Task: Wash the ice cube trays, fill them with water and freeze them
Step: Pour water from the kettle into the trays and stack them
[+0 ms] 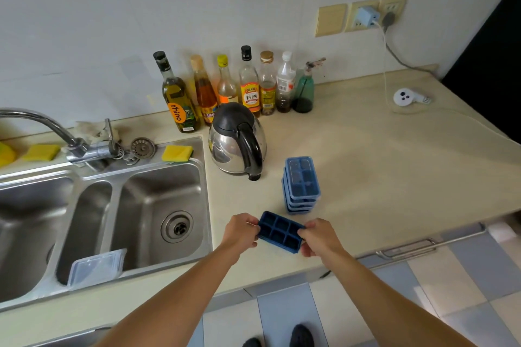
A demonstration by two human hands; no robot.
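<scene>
A clear lid leans inside the sink. Just right of it, over the table, the left hand pinches one end of an open blue ice cube tray and the right hand the other, each grip closed on it. A stack of lidded trays waits behind. Washing looks barely begun; next, the tray should travel left under the faucet.
</scene>
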